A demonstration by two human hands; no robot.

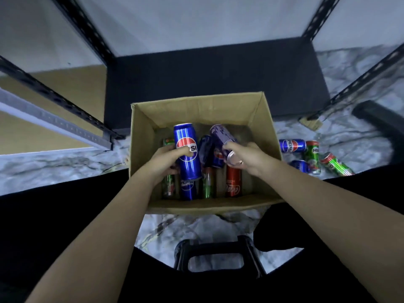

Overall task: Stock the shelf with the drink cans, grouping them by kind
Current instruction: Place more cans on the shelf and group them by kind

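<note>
An open cardboard box (265, 119) stands on the floor in front of the dark bottom shelf (214, 73). My left hand (168, 158) grips a tall blue Pepsi can (188, 153), held upright over the box. My right hand (247, 157) holds a purple can (223, 136), tilted with its base toward me. Inside the box lie several more cans: a red one (234, 182), green ones (207, 184) and blue Pepsi ones (188, 190).
Several Pepsi (291, 145) and green Milo cans (312, 154) lie on the marble floor right of the box. Black slotted shelf posts (54, 97) rise at left and right. A black stool (216, 254) sits between my knees.
</note>
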